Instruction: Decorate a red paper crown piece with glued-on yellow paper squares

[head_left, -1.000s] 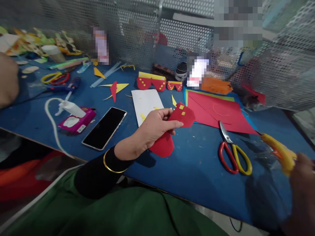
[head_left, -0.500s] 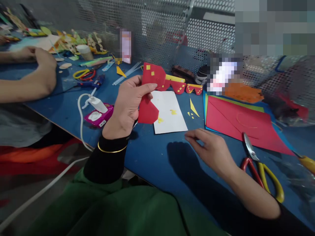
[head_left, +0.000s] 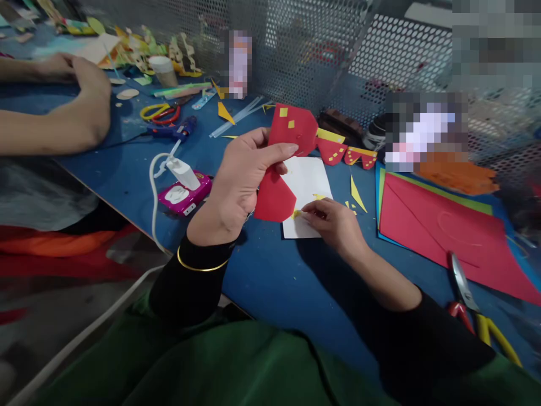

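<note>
My left hand (head_left: 243, 183) is closed on a red paper cutout (head_left: 275, 197), thumb on its face. Small yellow squares dot the cutout's upper part, while its lower part is plain red. Under and beside it lies a white sheet (head_left: 310, 175) with small yellow paper pieces (head_left: 318, 197) on it. My right hand (head_left: 338, 223) is over the sheet's right edge, fingertips pinched together at another little cluster of yellow bits (head_left: 295, 213). Whether a bit is between those fingers is too small to tell. Behind stand red scalloped paper pieces (head_left: 332, 151) with yellow bands and dots.
Red, green and blue paper sheets (head_left: 435, 225) are stacked at right, with scissors (head_left: 465, 287) overlapping them. At left are a purple power strip (head_left: 186, 197) with a white plug, a blue glue gun (head_left: 175, 131), pliers (head_left: 163, 114) and another person's arms (head_left: 54, 127). A perforated metal panel (head_left: 291, 62) rises behind.
My right hand has moved left from the bare table onto the white sheet, its fingertips now at the yellow bits. My left hand still holds the red cutout. The view has shifted slightly.
</note>
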`<control>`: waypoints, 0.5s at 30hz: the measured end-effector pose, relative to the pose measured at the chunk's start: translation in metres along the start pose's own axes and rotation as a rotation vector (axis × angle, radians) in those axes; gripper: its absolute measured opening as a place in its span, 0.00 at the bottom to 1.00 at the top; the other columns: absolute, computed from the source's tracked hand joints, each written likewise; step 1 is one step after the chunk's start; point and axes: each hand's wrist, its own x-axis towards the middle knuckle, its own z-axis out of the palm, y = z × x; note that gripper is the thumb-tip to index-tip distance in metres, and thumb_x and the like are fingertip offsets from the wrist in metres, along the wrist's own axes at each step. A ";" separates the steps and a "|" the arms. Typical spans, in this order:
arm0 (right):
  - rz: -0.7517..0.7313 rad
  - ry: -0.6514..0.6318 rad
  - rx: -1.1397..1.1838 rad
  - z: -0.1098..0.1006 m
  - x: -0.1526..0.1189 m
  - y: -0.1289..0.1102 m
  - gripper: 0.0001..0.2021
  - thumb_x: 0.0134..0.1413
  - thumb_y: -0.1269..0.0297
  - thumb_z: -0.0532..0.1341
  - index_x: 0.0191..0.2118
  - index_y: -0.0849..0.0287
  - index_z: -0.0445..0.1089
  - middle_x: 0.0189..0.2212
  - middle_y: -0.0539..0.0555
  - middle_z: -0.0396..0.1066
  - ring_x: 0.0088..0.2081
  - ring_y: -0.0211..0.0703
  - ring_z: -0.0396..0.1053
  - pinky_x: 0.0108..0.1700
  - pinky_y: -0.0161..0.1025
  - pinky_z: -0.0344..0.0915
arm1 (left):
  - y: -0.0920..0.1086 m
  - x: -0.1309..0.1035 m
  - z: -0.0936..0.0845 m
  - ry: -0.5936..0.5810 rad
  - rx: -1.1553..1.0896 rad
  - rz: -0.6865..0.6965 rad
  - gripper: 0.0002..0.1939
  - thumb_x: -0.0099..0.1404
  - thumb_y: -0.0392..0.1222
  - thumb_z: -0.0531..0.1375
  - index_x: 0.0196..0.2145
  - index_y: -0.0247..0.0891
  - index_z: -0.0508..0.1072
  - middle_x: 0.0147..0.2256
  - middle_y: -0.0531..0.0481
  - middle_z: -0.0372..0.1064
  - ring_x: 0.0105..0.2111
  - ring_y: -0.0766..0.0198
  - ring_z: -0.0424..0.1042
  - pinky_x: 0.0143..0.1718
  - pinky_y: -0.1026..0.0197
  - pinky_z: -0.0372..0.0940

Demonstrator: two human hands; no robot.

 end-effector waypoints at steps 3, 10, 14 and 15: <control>-0.030 0.004 -0.027 0.003 0.000 0.001 0.08 0.56 0.64 0.61 0.36 0.52 0.80 0.33 0.52 0.77 0.30 0.40 0.71 0.30 0.38 0.63 | 0.000 -0.003 0.000 -0.011 -0.014 0.003 0.05 0.58 0.34 0.67 0.30 0.38 0.74 0.27 0.54 0.72 0.24 0.71 0.69 0.26 0.67 0.64; -0.164 0.033 -0.149 0.007 -0.004 0.000 0.11 0.62 0.63 0.59 0.37 0.54 0.81 0.36 0.55 0.78 0.35 0.44 0.73 0.35 0.40 0.63 | -0.001 -0.005 0.001 -0.035 -0.028 0.005 0.05 0.58 0.34 0.67 0.29 0.38 0.74 0.27 0.54 0.72 0.23 0.71 0.68 0.27 0.66 0.64; -0.220 0.061 -0.224 0.006 -0.006 0.000 0.15 0.66 0.61 0.56 0.38 0.55 0.81 0.37 0.57 0.77 0.34 0.45 0.73 0.33 0.40 0.62 | 0.000 -0.006 0.002 -0.018 -0.035 0.003 0.05 0.57 0.34 0.67 0.29 0.38 0.74 0.27 0.54 0.72 0.24 0.71 0.69 0.28 0.65 0.65; -0.237 0.061 -0.238 0.006 -0.007 -0.001 0.15 0.66 0.61 0.56 0.39 0.55 0.81 0.37 0.57 0.77 0.34 0.45 0.73 0.33 0.40 0.62 | 0.001 -0.006 0.002 -0.010 -0.033 -0.003 0.05 0.57 0.34 0.67 0.29 0.38 0.74 0.27 0.54 0.72 0.24 0.70 0.70 0.28 0.65 0.65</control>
